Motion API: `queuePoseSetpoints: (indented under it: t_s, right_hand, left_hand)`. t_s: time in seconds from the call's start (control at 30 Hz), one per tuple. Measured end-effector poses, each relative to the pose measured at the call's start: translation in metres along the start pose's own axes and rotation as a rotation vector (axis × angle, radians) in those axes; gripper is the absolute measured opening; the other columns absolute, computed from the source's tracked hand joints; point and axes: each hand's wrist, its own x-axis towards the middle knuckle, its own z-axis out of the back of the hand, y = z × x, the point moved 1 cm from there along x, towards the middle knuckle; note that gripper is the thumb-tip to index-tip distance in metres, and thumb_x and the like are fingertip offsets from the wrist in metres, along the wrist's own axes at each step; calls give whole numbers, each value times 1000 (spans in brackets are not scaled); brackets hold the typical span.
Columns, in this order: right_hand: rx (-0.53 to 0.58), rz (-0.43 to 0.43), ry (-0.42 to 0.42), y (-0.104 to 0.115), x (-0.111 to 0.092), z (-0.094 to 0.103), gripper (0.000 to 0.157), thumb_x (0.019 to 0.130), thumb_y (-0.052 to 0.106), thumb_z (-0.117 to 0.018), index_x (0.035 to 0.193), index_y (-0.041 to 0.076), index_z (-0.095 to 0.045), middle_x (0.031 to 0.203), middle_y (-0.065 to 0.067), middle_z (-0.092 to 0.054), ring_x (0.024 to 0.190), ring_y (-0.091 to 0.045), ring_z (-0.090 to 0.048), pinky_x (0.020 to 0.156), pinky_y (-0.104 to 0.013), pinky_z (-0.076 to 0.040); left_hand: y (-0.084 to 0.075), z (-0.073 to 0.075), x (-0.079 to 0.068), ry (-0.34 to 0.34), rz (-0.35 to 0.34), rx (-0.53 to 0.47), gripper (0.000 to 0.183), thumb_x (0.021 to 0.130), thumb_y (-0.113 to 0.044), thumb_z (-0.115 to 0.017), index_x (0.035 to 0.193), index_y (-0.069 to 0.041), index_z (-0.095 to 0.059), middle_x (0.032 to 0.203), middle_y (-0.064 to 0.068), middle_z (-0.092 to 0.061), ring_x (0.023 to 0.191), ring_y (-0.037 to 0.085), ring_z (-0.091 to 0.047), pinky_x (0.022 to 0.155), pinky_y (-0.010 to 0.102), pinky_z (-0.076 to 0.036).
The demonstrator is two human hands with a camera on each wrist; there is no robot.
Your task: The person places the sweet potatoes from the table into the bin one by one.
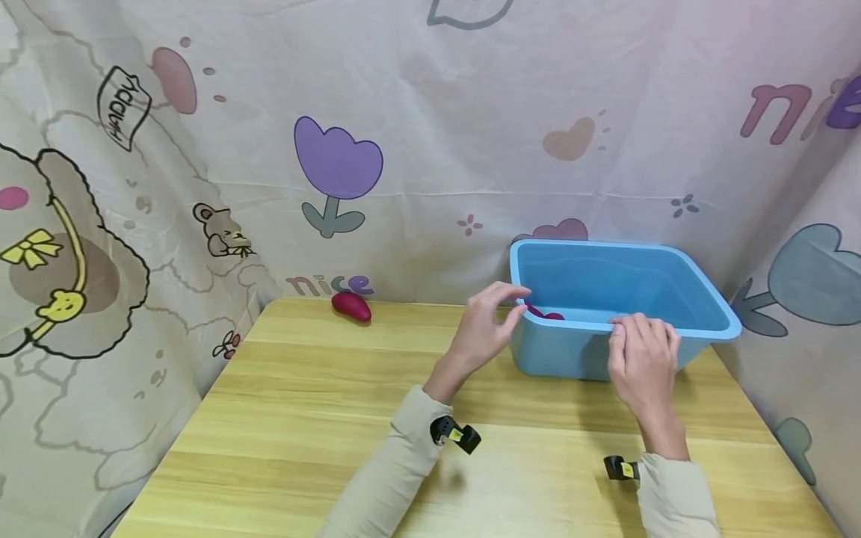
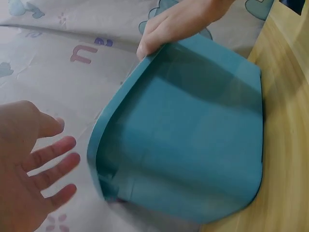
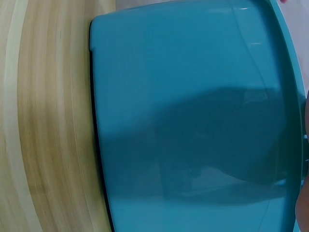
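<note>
A blue plastic bin point(image 1: 565, 351) stands at the back right of the wooden table. My right hand point(image 1: 644, 362) grips its front rim, fingers curled over the edge; only a sliver of that hand point(image 3: 302, 208) shows in the right wrist view. At the bin's front left corner is my left hand point(image 1: 483, 325), thumb and fingers apart. The left wrist view shows the left hand point(image 2: 34, 166) with fingers spread beside the rim, holding nothing. Inside the bin, dark red things point(image 1: 554, 316) peek over the front wall, mostly hidden by it.
A dark red, sweet-potato-shaped thing point(image 1: 351, 306) lies at the table's back left edge. Patterned cloth point(image 1: 430, 149) hangs behind the table point(image 1: 303, 388) and along both sides. The bin stands close to the back cloth.
</note>
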Motion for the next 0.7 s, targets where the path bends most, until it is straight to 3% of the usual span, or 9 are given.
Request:
queuePoseSetpoints:
  t_s: [0.5, 0.7]
  right_hand:
    - [13, 8, -5, 1, 4, -1, 36, 107, 21, -40, 98, -1, -66, 95, -19, -64, 93, -43, -50, 97, -63, -29]
    - [8, -8, 5, 0, 2, -2, 36, 107, 21, -39, 98, -1, -66, 95, -19, -64, 94, -44, -50, 98, -64, -29]
  left_hand:
    - [51, 42, -17, -132, 47, 77, 25, 96, -1, -70, 121, -1, -71, 117, 11, -70, 110, 27, -64, 97, 38, -52]
    - [77, 56, -24, -115, 92, 152, 28, 94, 0, -71, 122, -3, -70, 120, 11, -69, 112, 30, -64, 98, 42, -52]
